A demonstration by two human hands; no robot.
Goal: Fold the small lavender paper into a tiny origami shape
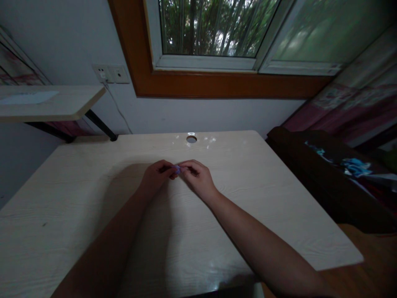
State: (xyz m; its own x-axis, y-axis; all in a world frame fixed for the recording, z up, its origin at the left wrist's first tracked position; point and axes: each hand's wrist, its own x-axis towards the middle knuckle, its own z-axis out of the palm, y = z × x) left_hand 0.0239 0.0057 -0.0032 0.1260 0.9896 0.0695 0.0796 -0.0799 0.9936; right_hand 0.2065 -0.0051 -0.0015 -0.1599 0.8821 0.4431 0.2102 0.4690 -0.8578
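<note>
Over the middle of the pale wooden desk point(235, 231), my two hands meet at the fingertips. Between them is a small purple-blue object point(178, 169), too small and too covered by fingers for its kind to show. My left hand point(156, 176) pinches it from the left, thumb against the fingers. From the right, my right hand point(200, 176) pinches its other side with thumb and forefinger. Both forearms reach in from the bottom of the view, and a shadow falls on the desk around the left one.
A round cable hole point(191, 139) lies near the desk's back edge. At the left stands a raised shelf point(71, 105) on black legs, a paper point(29, 97) on it. Wall sockets point(111, 74) hold a white cord. Dark furniture point(310, 178) with blue cloth point(356, 167) borders the right.
</note>
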